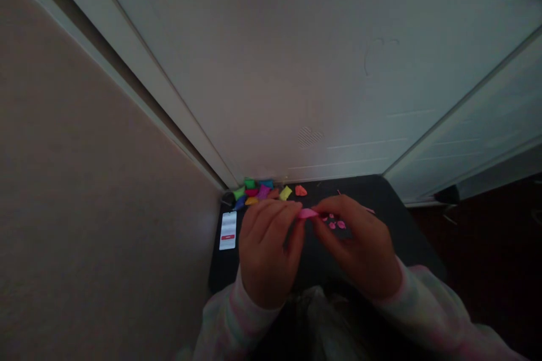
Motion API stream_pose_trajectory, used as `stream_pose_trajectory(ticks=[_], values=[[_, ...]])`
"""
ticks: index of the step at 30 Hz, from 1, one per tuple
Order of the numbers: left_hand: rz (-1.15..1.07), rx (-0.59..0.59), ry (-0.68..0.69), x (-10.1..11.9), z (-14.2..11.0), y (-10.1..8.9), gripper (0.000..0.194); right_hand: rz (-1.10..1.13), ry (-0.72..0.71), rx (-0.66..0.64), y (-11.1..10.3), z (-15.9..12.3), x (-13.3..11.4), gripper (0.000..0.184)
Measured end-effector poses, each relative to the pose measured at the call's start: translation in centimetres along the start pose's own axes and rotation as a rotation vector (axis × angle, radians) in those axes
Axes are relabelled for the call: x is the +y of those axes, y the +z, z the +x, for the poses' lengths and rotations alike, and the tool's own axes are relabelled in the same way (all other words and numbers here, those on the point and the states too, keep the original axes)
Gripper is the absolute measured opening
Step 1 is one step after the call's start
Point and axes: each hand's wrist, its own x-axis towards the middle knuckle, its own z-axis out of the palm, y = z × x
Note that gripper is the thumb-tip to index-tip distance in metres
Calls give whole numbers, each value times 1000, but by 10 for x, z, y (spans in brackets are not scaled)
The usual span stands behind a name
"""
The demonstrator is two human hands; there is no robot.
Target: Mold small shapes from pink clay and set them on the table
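Observation:
Between my hands, above the dark table, is a thin strip of pink modelling clay (308, 213). My left hand (271, 251) pinches its left end between thumb and fingers. At the other end my right hand (358, 240) grips it the same way, thumb below. Several small flattened pink clay pieces (337, 225) lie on the table just behind my right hand, which partly hides them. An orange lump of clay (300, 190) rests farther back.
Small packs in several colours (263, 191) are heaped at the back left of the black table (368, 186). A phone with a lit screen (228, 230) lies at the left edge. A white panel (305, 67) rises behind the table, and a wall (105, 208) stands to the left.

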Motion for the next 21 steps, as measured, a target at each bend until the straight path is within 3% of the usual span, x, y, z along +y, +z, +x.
stream_pose_trajectory(ticks=[10,17,21], values=[[55,82,156,-3,-5,-3,22,13,-125,45,-1,-5,-2,11],[61,107,126,-3,-7,-1,21,7,-163,97,1,-8,1,15],[166,220,149,0,-12,-7,21,-20,-241,159,-5,-9,-1,18]])
